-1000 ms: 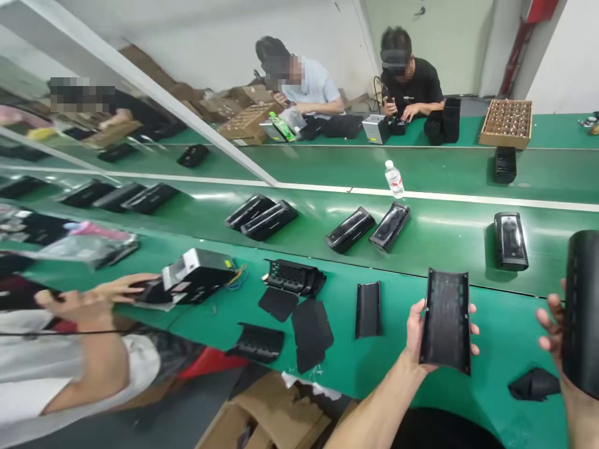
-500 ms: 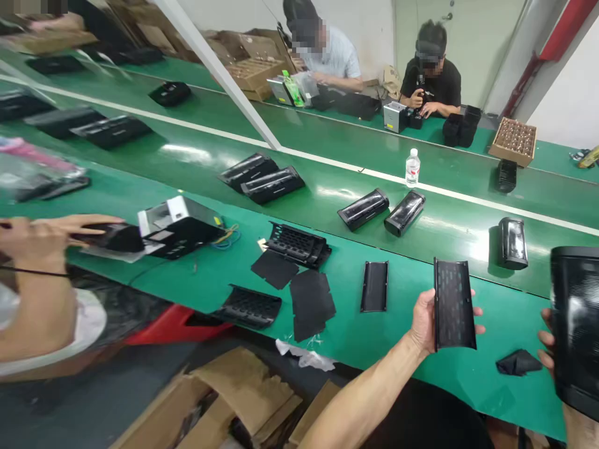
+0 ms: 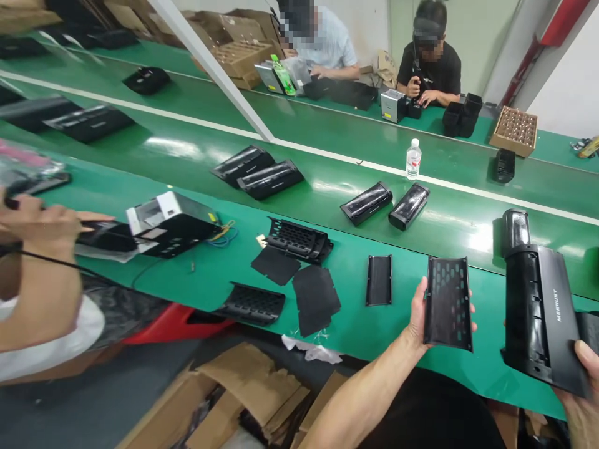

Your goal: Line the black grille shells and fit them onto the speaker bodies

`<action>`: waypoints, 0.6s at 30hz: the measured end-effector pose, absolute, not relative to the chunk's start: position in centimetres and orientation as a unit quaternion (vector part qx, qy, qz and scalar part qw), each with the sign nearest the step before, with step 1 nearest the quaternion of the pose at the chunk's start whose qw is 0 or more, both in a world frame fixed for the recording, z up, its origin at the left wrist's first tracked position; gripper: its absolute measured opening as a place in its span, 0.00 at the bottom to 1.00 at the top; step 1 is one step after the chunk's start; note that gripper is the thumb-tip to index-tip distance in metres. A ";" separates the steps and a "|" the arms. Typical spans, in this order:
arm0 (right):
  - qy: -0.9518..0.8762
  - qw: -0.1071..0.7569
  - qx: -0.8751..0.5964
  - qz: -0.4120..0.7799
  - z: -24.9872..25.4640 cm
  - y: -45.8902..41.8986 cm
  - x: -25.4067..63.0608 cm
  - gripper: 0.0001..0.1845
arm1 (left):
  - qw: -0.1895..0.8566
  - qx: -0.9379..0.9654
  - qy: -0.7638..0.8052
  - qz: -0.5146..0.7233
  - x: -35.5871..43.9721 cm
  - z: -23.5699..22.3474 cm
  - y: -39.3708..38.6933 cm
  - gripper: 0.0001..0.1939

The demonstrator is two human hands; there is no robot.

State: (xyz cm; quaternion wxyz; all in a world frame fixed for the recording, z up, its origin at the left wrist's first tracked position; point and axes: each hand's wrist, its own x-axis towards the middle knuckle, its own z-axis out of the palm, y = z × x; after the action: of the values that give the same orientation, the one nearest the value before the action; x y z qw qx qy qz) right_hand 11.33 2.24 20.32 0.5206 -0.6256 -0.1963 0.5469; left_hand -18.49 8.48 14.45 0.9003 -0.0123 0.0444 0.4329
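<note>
My left hand (image 3: 418, 317) is closed around a black perforated cover panel (image 3: 448, 302), its concave inner side facing me. At the right, my right hand (image 3: 583, 380) grips a black speaker housing (image 3: 545, 315) printed "MERKURY"; its open slot edge shows, and most of my fingers are hidden behind it. Left of my left hand, a smaller black panel (image 3: 379, 280) lies on the green bench. Farther left are stacked perforated covers (image 3: 299, 240), black sheets (image 3: 317, 300) and a single perforated cover (image 3: 255, 304).
Glossy black housings (image 3: 366, 204) sit on the green conveyor (image 3: 318, 181) beside a water bottle (image 3: 413, 159). At left, a co-worker's hands (image 3: 42, 224) work by a metal box (image 3: 171, 221). Two people sit across. Cardboard boxes (image 3: 253, 386) stand below the bench.
The housing in my right hand has turned from its glossy face to its slotted, lettered side and shifted left. The panel in my left hand has tilted and moved slightly left.
</note>
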 end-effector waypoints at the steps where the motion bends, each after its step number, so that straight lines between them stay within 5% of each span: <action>1: -0.198 0.517 -0.624 0.552 20.4 2.3 11.1 0.40 | 0.901 -0.009 0.048 0.430 -18.6 14.5 8.5 0.51; 18: -0.344 0.422 -0.648 0.533 23.3 4.0 8.0 0.47 | 0.898 0.009 0.172 0.405 -18.6 14.4 9.0 0.41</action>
State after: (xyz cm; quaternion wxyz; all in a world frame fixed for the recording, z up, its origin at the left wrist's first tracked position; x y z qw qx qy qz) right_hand 8.03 3.96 23.25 0.4216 -0.6475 -0.3444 0.5332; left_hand -18.63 8.98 14.42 0.8980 0.0094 0.1725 0.4048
